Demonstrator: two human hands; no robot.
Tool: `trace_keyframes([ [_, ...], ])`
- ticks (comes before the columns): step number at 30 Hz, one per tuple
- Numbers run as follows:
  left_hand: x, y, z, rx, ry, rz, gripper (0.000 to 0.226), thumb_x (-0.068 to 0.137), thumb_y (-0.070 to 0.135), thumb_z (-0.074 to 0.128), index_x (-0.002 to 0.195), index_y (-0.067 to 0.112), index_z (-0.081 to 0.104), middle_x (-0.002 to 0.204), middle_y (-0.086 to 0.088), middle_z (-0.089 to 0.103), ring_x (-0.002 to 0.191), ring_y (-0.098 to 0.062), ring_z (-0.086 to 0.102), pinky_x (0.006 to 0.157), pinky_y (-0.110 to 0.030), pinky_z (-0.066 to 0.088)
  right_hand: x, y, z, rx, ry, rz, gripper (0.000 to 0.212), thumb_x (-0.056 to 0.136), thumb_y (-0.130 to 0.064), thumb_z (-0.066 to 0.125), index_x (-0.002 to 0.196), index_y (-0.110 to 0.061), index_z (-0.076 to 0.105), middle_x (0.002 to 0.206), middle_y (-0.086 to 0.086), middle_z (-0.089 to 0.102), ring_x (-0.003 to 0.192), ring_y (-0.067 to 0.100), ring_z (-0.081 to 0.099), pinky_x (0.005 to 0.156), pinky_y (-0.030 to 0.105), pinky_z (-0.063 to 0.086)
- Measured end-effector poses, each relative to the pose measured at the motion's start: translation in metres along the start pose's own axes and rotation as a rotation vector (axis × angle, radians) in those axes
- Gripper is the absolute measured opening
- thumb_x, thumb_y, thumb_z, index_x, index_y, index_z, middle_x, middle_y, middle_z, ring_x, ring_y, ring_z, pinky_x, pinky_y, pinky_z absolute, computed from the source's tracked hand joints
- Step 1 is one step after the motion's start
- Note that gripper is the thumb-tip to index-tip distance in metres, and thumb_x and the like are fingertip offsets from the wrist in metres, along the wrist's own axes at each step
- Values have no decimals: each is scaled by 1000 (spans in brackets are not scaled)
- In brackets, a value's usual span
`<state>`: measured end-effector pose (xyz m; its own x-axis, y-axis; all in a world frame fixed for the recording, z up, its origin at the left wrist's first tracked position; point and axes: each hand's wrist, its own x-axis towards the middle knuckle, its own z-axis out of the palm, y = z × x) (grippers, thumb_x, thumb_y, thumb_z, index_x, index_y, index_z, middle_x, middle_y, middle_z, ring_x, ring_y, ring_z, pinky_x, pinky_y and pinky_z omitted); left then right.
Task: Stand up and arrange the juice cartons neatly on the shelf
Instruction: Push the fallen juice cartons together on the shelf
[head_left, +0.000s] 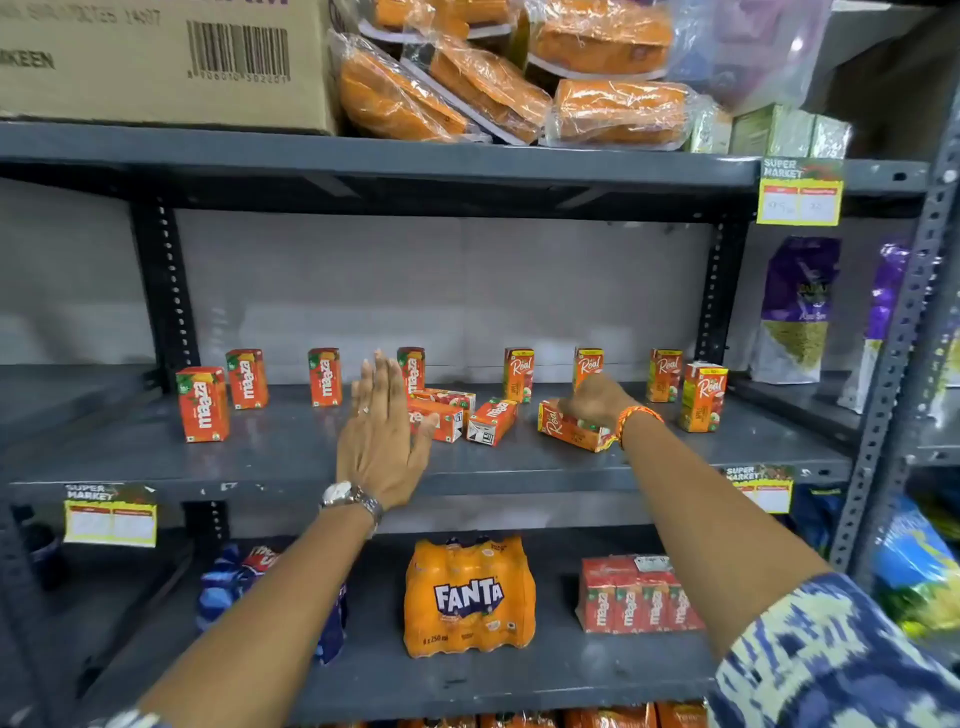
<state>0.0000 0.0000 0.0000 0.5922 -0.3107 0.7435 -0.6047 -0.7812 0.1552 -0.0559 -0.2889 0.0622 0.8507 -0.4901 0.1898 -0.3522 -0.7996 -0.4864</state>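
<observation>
Your right hand (592, 402) is clasped over a toppled Real carton (569, 428) on the grey shelf (260, 457). Your left hand (382, 431) hovers with fingers spread, gripping nothing, in front of 3 fallen cartons (467, 418) lying mid-shelf. 4 Maaza cartons (247, 378) stand upright at the left, and 4 Real cartons (702, 397) stand at the right (unevenly spaced).

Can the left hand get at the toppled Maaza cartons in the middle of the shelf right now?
Probably yes. The left hand is open, fingers spread, right in front of the lying Maaza cartons and partly overlapping the nearest one. Nothing stands between them; the right hand is busy on the fallen Real carton farther right.
</observation>
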Motion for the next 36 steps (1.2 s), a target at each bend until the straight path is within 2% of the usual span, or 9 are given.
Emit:
trace_keyframes([
  [6,-41,9,34,-20,-199,-33,81,91,65,-3,151,13,-17,161,-8,-19,152,-21,-13,121,-33,-9,-7,9,15,-51,90,38,16,84,-22,63,87,-9,53,106,18,67,94,34,62,71,33,45],
  [9,-52,8,38,58,-250,-14,82,94,63,4,157,10,3,165,-8,4,153,-23,11,124,-37,7,-6,17,14,4,138,47,12,81,-22,62,78,-11,57,92,12,66,86,32,62,66,32,45],
  [11,-55,9,37,75,-224,0,78,96,60,12,154,9,29,159,-10,33,145,-25,36,119,-41,25,-5,22,14,230,179,64,14,80,-16,63,69,-9,60,77,9,65,78,30,61,64,33,47],
  [13,-54,10,35,77,-224,0,74,96,59,15,146,12,44,150,-8,49,137,-25,47,115,-42,32,-6,26,14,622,150,71,8,83,-5,62,77,-3,67,84,15,68,83,31,64,76,43,55],
  [17,-56,11,37,84,-228,-13,69,96,57,22,141,14,52,146,-6,54,134,-24,50,114,-43,34,-20,29,14,1093,60,94,25,96,-8,59,120,-2,60,120,13,66,111,27,63,80,35,54],
  [21,-57,12,36,76,-198,-18,66,96,55,27,134,13,59,139,-7,60,128,-26,56,110,-45,39,-38,37,19,1280,50,79,38,98,-9,54,135,-2,49,130,13,60,122,27,58,85,31,51],
  [25,-57,13,37,71,-193,-26,65,95,56,28,133,13,60,137,-7,61,127,-26,57,109,-44,40,-39,42,22,1284,113,78,38,99,-7,51,136,-2,46,131,14,60,123,28,58,104,44,49],
  [32,-57,13,39,53,-191,-42,68,95,58,25,132,14,61,136,-6,62,126,-25,58,109,-45,40,-13,49,3,1136,158,63,40,100,-5,48,140,-4,44,133,12,58,126,27,55,109,47,45],
  [36,-57,12,41,51,-186,-40,69,95,59,23,131,14,62,135,-6,63,124,-25,59,107,-45,41,-2,55,-1,1074,123,97,25,100,-1,45,125,-4,50,127,13,60,124,28,55,108,43,44],
])
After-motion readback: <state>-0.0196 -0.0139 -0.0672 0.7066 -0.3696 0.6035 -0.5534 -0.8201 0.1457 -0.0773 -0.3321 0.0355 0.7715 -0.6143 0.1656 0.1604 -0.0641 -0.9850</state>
